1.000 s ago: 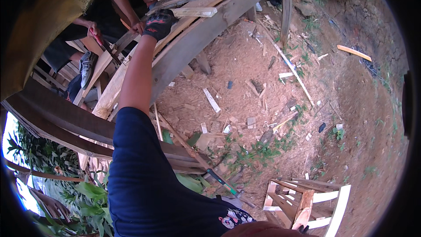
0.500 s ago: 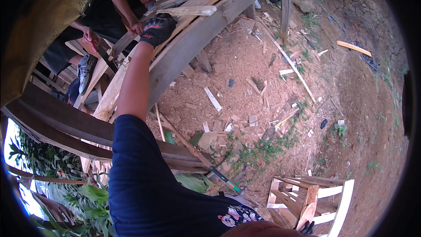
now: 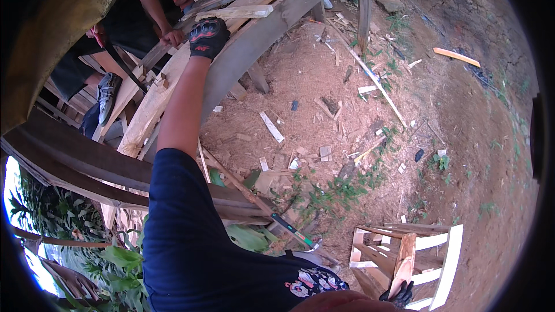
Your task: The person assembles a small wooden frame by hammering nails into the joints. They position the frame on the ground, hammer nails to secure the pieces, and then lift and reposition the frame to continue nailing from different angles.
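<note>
My left hand (image 3: pixel 209 38), in a black glove with red marks, reaches far forward onto the workbench timbers. Its fingers bend over a pale wooden plank (image 3: pixel 173 69), their tips hidden. Low on the right my right hand (image 3: pixel 398 296), in a dark glove, is closed around the lower end of a short reddish-brown piece of wood (image 3: pixel 406 260). That piece stands in front of a slatted wooden frame (image 3: pixel 448 271). Left of my left hand, another person's hand (image 3: pixel 172 37) rests on a timber; their other hand holds a red-handled saw (image 3: pixel 118 60) against the wood.
A wide grey board (image 3: pixel 260 34) runs along the bench's near side. Dark curved beams (image 3: pixel 87 159) cross at left. A hammer (image 3: pixel 295 231) with a black and green handle lies near my body. Wood scraps, sawdust and a long thin stick (image 3: pixel 376 81) cover the ground.
The view has shifted slightly, moving the scene left. The other person's saw hand has drawn back up and left, showing more blade. My right hand and its wood piece have risen a little.
</note>
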{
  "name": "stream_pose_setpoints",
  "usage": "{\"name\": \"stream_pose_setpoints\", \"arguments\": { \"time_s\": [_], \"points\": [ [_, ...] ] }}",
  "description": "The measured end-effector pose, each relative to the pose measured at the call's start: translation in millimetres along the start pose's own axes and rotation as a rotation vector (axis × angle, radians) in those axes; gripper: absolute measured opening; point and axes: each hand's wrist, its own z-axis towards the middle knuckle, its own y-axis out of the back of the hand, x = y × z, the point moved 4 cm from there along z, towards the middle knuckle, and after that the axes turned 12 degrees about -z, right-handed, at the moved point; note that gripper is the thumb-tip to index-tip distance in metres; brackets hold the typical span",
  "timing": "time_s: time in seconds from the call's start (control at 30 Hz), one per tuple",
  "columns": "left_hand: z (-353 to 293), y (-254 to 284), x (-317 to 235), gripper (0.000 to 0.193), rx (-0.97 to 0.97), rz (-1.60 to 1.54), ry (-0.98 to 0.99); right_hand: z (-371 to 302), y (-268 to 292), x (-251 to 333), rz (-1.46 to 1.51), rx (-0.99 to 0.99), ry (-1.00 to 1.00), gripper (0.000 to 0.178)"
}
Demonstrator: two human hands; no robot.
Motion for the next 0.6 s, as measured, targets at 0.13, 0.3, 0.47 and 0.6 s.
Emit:
{"name": "stream_pose_setpoints", "arguments": {
  "time_s": [0.13,0.3,0.47,0.6],
  "points": [
    [-5.3,-6.8,-1.2,0.036,-0.185,0.031,-0.062,-10.9,-18.5,-10.6,0.022,0.103,-0.085,0.058],
    [-30.9,22.9,-26.6,0.026,-0.503,-0.161,-0.096,-17.0,-33.8,-12.2,0.109,0.227,-0.139,0.072],
    [-141.1,52.9,-127.6,0.029,-0.275,-0.715,-0.150,-7.3,-37.7,-9.9,0.121,0.212,-0.073,0.069],
    [-294.5,67.9,-229.5,0.023,-0.065,-1.050,-0.249,-23.2,-34.5,-18.2,0.052,0.208,-0.079,0.068]
  ]
}}
